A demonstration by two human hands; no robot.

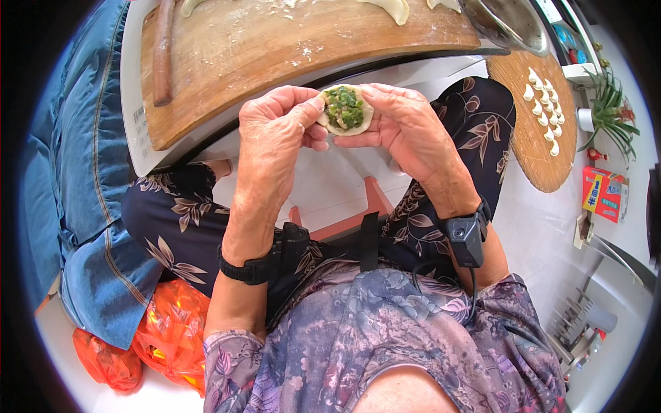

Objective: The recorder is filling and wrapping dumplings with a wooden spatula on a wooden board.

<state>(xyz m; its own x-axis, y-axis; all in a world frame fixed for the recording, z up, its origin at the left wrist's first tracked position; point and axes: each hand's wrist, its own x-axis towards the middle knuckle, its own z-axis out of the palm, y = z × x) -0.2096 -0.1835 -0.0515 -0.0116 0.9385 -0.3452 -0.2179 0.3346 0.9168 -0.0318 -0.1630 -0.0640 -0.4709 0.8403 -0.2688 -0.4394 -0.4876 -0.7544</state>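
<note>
Between my two hands, just off the near edge of the wooden board, is a round dumpling wrapper (366, 123) lying open. Chopped green filling (344, 107) covers its middle. My left hand (281, 116) pinches the wrapper's left rim between thumb and fingers. On the other side, my right hand (400, 121) grips the right rim, thumb near the top and fingers below. Beyond my hands lies the floured wooden board (248, 57), with a wooden rolling pin (162, 57) at its left side. Pieces of dough (390, 9) rest along its far part, cut off by the picture's edge.
A metal bowl (521, 31) stands at the board's right end. Several shaped dumplings (545, 106) sit on a woven mat (542, 165) to the right. Further right are a potted plant (612, 111) and a red box (601, 193). Denim cloth (82, 180) and orange plastic bags (173, 330) lie left.
</note>
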